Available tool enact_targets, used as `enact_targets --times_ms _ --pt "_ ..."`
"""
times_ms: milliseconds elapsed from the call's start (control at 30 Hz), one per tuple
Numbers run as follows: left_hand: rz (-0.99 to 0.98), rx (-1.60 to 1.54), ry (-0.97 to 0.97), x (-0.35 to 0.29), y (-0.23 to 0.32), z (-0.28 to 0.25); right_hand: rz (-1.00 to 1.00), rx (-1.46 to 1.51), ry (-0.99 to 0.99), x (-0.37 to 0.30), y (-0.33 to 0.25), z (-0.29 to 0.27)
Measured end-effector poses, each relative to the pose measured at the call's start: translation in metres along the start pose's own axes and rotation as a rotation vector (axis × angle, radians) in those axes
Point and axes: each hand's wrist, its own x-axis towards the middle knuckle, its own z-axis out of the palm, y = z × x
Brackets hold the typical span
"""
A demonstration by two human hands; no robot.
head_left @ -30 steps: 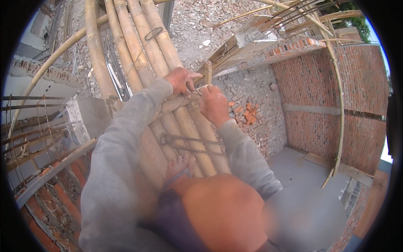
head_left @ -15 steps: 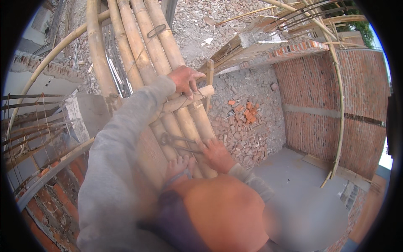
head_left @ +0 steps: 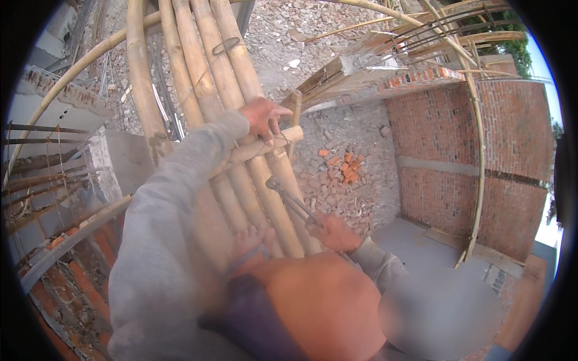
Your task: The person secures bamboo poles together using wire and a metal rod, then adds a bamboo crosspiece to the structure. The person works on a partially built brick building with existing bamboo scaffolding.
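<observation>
My left hand (head_left: 262,118) rests over a short bamboo crosspiece (head_left: 253,149) that lies across several long bamboo poles (head_left: 208,54). Its fingers are apart, one stretched out to the right and others bent down by the crosspiece. Thin wire is looped around the crosspiece there. Below and to the right, my right hand (head_left: 337,233) is closed around the handles of metal pincers (head_left: 290,197). Their head sits over the poles, a little below the crosspiece. A bare foot (head_left: 250,242) stands on the poles left of my right hand.
A loop of wire (head_left: 226,46) lies on the far poles. An upright wooden stake (head_left: 295,102) stands beside the crosspiece. Broken bricks (head_left: 349,168) lie lower down, before a brick wall (head_left: 439,129). Rusty bars (head_left: 48,141) jut in at left. Orange cloth (head_left: 319,301) covers the near middle.
My right hand has lifted the pincers off the poles and moved right; their head now points up and left toward the crosspiece. My left hand stays at the crosspiece.
</observation>
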Motion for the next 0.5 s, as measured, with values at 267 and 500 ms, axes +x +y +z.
enact_targets --times_ms 267,500 --pt "0.010 0.038 0.025 0.001 -0.002 0.000 -0.056 -1.078 0.389 0.047 -0.047 -0.097" --pt "0.002 0.080 0.038 0.001 -0.002 0.002 -0.268 -1.343 0.581 0.070 -0.066 -0.119"
